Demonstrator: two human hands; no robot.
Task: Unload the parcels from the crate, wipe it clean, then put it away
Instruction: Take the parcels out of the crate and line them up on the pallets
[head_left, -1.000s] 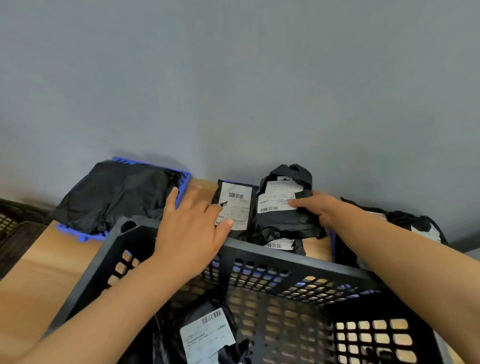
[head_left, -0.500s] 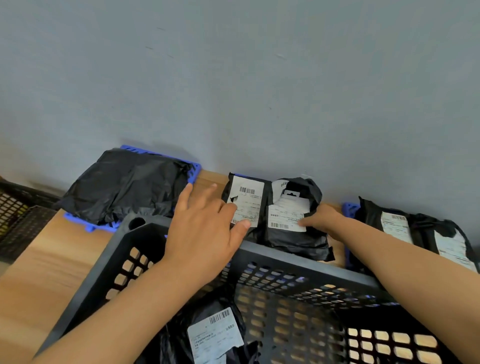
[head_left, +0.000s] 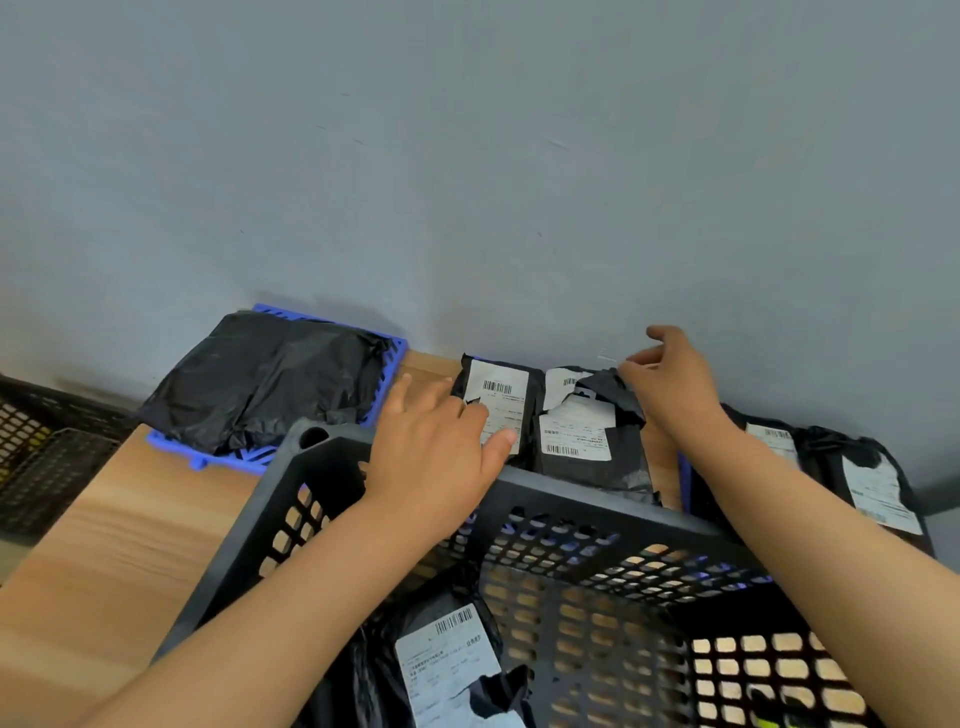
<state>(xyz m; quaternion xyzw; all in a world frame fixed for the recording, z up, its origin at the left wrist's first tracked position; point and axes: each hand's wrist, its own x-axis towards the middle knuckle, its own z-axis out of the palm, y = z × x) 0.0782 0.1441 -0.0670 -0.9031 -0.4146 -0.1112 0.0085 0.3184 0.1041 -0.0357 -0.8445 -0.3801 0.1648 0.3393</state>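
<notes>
A black perforated crate (head_left: 566, 501) fills the lower middle, standing on a wooden table (head_left: 119, 530). One black parcel with a white label (head_left: 447, 660) lies inside it. Two black labelled parcels stand against the wall behind the crate: a left one (head_left: 498, 400) and a right one (head_left: 587, 431). My left hand (head_left: 436, 447) reaches over the crate's far rim, fingers spread, thumb touching the left parcel's label. My right hand (head_left: 670, 379) hovers loosely open just above the right parcel's top corner, holding nothing.
A blue tray (head_left: 387, 374) with a large black bag (head_left: 265, 379) sits at the back left. More black labelled parcels (head_left: 857, 467) lie at the right. A dark mesh basket (head_left: 36, 447) stands off the table's left edge. A grey wall rises right behind.
My right hand has let go of the right parcel, which now stands against the wall, and lifted up beside its top. My left hand stays against the left parcel.
</notes>
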